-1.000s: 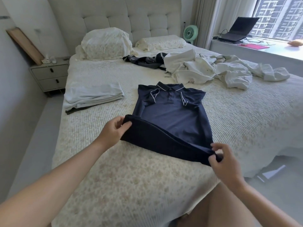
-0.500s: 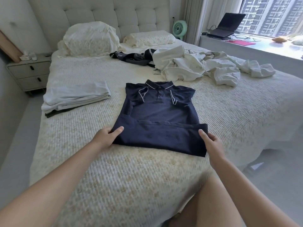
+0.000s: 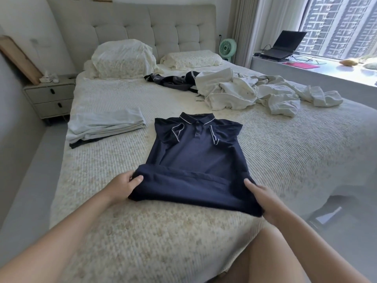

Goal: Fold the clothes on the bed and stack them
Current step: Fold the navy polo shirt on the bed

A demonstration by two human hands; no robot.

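A navy polo shirt with white-trimmed collar lies face up on the bed, sleeves folded in and its bottom part folded up. My left hand pinches the left corner of that folded bottom edge. My right hand grips the right corner, fingers lying on the cloth. A stack of folded pale clothes sits to the left of the shirt. A heap of unfolded white clothes and a dark garment lie farther back.
Two pillows lean at the padded headboard. A nightstand stands left of the bed. A green fan and a window ledge with a laptop are at the right. The bed's near corner drops to the floor on my right.
One second ago both hands held the hem lifted. They laid it down as a fold over the shirt's lower part, and now both hands grip the corners of that folded edge again.
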